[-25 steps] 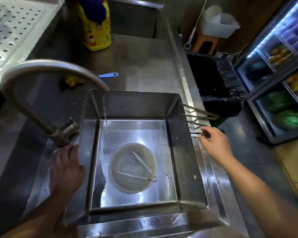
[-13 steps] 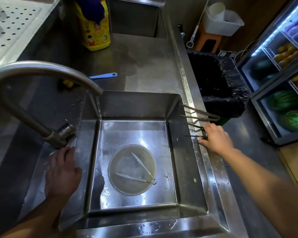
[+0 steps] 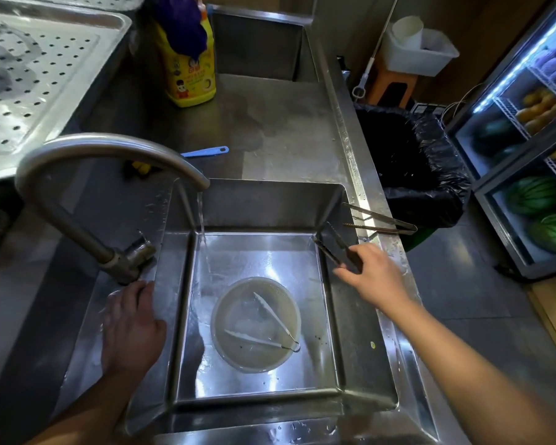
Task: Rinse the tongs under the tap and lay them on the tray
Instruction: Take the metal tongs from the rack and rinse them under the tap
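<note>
Tongs (image 3: 336,248) with dark, toothed arms are in the right grip (image 3: 376,277), whose fingers and thumb pinch them near the hinge end. They hang over the back right corner of the sink (image 3: 350,332), tips pointing away from the person and slightly apart, well apart from the water stream (image 3: 202,213). That thin stream falls from the curved tap (image 3: 109,149) into the basin's back left corner. The left grip (image 3: 132,322) is released: it lies flat, fingers straight, on the sink's wet left rim just beside the tap's base. A second pair of tongs (image 3: 379,220) lies across the right rim, its hinge end sticking out past the edge. On the sink floor sits a round bowl (image 3: 235,354) of cloudy water with a pale pair of tongs (image 3: 272,316) in it. The perforated tray (image 3: 45,75) stands at the far left. Farther along the steel desk (image 3: 270,123) are a yellow bottle (image 3: 193,75) and a blue handle (image 3: 206,151). A black-lined bin (image 3: 411,168) stands right of the desk.
</note>
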The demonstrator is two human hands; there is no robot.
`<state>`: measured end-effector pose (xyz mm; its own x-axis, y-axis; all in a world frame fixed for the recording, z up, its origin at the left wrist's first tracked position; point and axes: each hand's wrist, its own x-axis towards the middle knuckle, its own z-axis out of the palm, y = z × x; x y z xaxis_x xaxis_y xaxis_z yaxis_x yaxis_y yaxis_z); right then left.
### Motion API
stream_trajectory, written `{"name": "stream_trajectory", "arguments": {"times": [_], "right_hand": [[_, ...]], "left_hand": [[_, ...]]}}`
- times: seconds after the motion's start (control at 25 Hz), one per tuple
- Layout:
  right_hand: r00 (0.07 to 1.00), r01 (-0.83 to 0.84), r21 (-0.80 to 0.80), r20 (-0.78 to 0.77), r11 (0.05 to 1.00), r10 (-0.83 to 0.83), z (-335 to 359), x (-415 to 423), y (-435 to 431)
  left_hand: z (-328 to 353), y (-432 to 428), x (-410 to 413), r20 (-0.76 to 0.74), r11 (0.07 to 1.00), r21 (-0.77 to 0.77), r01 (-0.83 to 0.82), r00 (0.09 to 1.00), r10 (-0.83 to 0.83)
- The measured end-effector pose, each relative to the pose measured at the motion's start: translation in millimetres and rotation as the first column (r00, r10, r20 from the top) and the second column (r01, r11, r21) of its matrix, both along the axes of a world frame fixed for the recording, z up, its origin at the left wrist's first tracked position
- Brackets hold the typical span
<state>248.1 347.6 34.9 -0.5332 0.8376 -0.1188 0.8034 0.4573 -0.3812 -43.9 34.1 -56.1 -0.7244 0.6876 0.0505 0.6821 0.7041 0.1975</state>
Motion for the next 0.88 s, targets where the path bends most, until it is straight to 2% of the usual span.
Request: {"name": "stream_trajectory", "arguments": {"times": [0.12, 0.2, 0.24, 0.28, 0.32, 0.36, 0.4, 0.44, 0.48, 0.56, 0.64, 0.72, 0.8, 0.88], "right_hand": [[0.959, 0.069, -0.270, -0.248, 0.960, -0.139, 9.0, -32.4, -59.4], [0.897, 0.062, -0.485, -0.356, 0.873, -0.261, 10.2, -50.0, -97.4], [0.859, 0.040, -0.583, -0.394, 0.812, -0.326, 9.4, -58.0, -114.6], [0.824, 0.018, -0.665, -0.413, 0.747, -0.387, 8.6, -66.3, -130.1], [0.800, 0.003, -0.730, -0.408, 0.684, -0.439, 9.0, -74.6, -143.0], [0.788, -0.009, -0.774, -0.395, 0.633, -0.472, 10.6, -83.6, -154.9], [0.783, -0.018, -0.802, -0.382, 0.597, -0.490, 12.2, -91.1, -164.3], [0.783, -0.018, -0.821, -0.366, 0.570, -0.503, 14.3, -97.1, -171.4], [0.785, -0.013, -0.837, -0.347, 0.547, -0.513, 16.4, -100.6, -176.3], [0.822, -0.044, -0.846, -0.333, 0.532, -0.462, 19.3, -102.3, -179.5], [0.867, -0.049, -0.792, -0.337, 0.609, -0.367, 22.8, -99.2, -174.2], [0.812, -0.011, -0.703, -0.421, 0.711, -0.404, 29.8, -97.8, -159.0], [0.686, -0.025, -0.735, -0.506, 0.678, -0.524, 38.8, -104.5, -137.9], [0.634, -0.075, -0.765, -0.532, 0.640, -0.561, 44.3, -115.0, -123.3]], "left_hand": [[16.1, 3.1, 2.8, 0.131, 0.998, 0.006, -0.055, 0.990, 0.054], [28.8, 7.9, 13.1, 0.238, 0.996, 0.086, -0.012, 0.971, -0.009], [38.7, 12.6, 23.5, 0.354, 0.987, 0.161, 0.010, 0.933, -0.067], [50.4, 17.3, 35.7, 0.537, 0.970, 0.242, -0.004, 0.833, -0.131], [64.1, 21.9, 49.4, 0.735, 0.955, 0.293, -0.050, 0.650, -0.192], [76.0, 25.8, 61.8, 0.870, 0.949, 0.308, -0.071, 0.425, -0.250], [84.6, 29.8, 73.4, 0.932, 0.948, 0.309, -0.083, 0.225, -0.284], [89.7, 32.4, 82.4, 0.946, 0.945, 0.314, -0.093, 0.114, -0.303], [91.6, 33.9, 88.0, 0.948, 0.945, 0.310, -0.106, 0.105, -0.300], [92.1, 35.4, 90.6, 0.942, 0.938, 0.308, -0.160, 0.186, -0.278], [86.8, 32.3, 89.4, 0.936, 0.931, 0.316, -0.182, 0.219, -0.275], [86.1, 28.6, 89.8, 0.925, 0.935, 0.319, -0.155, 0.268, -0.271], [83.0, 27.9, 93.1, 0.919, 0.935, 0.315, -0.164, 0.298, -0.257], [82.1, 30.7, 96.5, 0.919, 0.934, 0.310, -0.175, 0.307, -0.248]]}}
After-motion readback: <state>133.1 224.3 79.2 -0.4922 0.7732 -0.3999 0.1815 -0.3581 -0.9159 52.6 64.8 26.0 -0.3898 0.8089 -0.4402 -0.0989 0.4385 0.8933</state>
